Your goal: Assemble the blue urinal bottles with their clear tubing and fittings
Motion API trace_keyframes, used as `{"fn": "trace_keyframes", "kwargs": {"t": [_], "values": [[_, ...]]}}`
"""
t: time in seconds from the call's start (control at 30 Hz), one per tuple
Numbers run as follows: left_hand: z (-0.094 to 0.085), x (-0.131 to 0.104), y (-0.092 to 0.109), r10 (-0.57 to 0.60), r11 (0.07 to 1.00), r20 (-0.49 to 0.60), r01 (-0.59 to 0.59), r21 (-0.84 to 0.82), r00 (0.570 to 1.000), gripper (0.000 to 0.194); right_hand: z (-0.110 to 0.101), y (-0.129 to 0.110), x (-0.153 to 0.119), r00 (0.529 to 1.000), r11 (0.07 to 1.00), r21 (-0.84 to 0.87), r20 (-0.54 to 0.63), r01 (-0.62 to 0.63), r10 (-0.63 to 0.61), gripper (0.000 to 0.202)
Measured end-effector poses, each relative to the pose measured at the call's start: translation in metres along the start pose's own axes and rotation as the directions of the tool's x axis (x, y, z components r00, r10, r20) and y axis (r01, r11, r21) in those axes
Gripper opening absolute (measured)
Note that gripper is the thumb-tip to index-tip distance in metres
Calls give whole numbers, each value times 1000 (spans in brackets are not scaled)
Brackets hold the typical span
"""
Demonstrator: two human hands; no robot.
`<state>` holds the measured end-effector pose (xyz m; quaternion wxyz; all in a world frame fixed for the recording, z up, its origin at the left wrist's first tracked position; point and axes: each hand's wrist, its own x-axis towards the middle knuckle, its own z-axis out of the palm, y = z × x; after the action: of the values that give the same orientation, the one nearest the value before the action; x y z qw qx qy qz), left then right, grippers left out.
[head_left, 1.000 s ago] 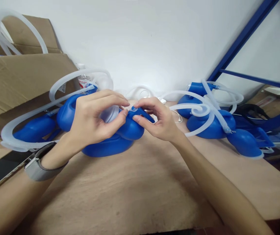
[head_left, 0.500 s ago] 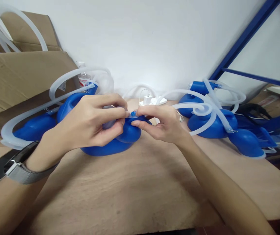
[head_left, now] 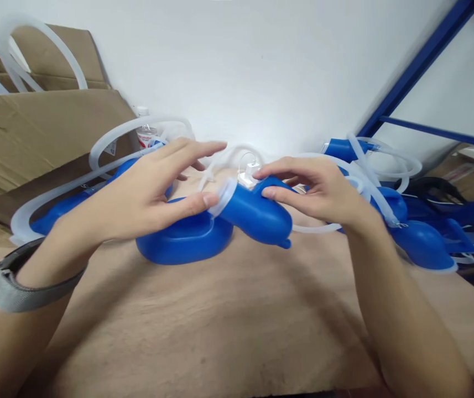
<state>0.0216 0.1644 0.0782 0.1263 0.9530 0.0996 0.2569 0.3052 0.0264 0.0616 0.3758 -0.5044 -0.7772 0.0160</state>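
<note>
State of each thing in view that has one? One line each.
Left hand: open, thumb at the clear rim; contact unclear
Right hand: closed on blue bulb piece
Blue bulb piece: held, tilted, rim toward left hand
Blue container: resting on table, partly hidden
Cardboard box: open, tubes sticking out
Clear bottle: upright, capped
Watch: strapped on left wrist

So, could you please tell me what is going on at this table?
A person's right hand holds a blue bulb-shaped piece between thumb and fingers, tilted, its translucent rim facing the left hand. That hand is spread open, its thumb tip at the rim; whether they touch is hard to tell. A larger blue vessel rests on the wooden table. Similar blue pieces with pale hoses lie on the right.
</note>
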Motion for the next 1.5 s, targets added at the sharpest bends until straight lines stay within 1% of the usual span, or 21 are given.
{"fn": "trace_keyframes", "kwargs": {"t": [0.07,0.17,0.23,0.3,0.37,0.43,0.5,0.57,0.67,0.73,0.87,0.93,0.97,1.03,1.1,1.2,1.27,1.33,1.37,1.43,1.5], "values": [[1,1,-12,-121,988,122,108,109,985,77,-14,6,-2,978,990,-32,149,-139,143,22],[9,5,-31,-261,954,312,196,225,913,87,-25,21,-5,897,933,-6,275,-360,348,24],[16,8,-38,-298,949,417,219,228,859,85,-29,34,-8,851,879,57,290,-473,438,29],[22,11,-39,-301,953,477,248,174,825,80,-33,48,-14,823,828,133,279,-544,496,32],[24,14,-38,-281,959,503,257,119,817,74,-37,60,-21,801,781,199,259,-591,540,34],[23,16,-36,-257,966,527,239,102,810,70,-40,69,-26,767,741,214,272,-637,581,35],[20,17,-36,-247,968,561,223,112,790,68,-38,74,-28,728,713,188,322,-676,605,33],[15,17,-37,-257,965,593,235,116,763,68,-31,76,-26,691,691,174,403,-701,600,30],[6,14,-38,-268,955,636,287,76,723,68,-11,79,-21,631,671,141,522,-728,574,25],[-2,11,-37,-261,944,670,329,25,695,64,3,82,-19,587,664,93,567,-742,577,23],[-19,2,-36,-281,908,750,420,6,598,55,25,92,-19,568,649,107,604,-753,559,26],[-26,-1,-35,-312,893,773,447,41,553,55,29,100,-21,557,659,88,623,-747,549,32],[-29,-2,-35,-327,890,776,452,60,540,56,29,103,-22,553,672,66,632,-737,544,36],[-32,-3,-35,-349,887,778,451,96,522,57,27,108,-24,561,717,14,633,-697,533,43],[-33,-3,-34,-351,890,780,444,105,518,56,22,108,-25,606,780,-57,594,-623,528,45],[-33,-3,-32,-344,891,788,442,102,511,57,18,98,-20,707,836,-163,464,-524,533,46],[-32,-2,-32,-335,895,785,438,91,521,57,24,91,-8,785,863,-144,364,-484,501,46],[-31,-1,-31,-325,897,777,436,73,539,54,40,88,12,848,898,-82,303,-432,435,44],[-31,-1,-32,-325,895,771,441,64,548,52,52,90,25,867,916,-57,305,-397,394,45],[-30,0,-34,-325,885,767,463,41,553,46,81,99,56,872,933,-103,332,-344,359,53],[-29,2,-37,-329,872,765,490,20,554,42,112,112,85,869,924,-131,315,-360,383,65]]}}
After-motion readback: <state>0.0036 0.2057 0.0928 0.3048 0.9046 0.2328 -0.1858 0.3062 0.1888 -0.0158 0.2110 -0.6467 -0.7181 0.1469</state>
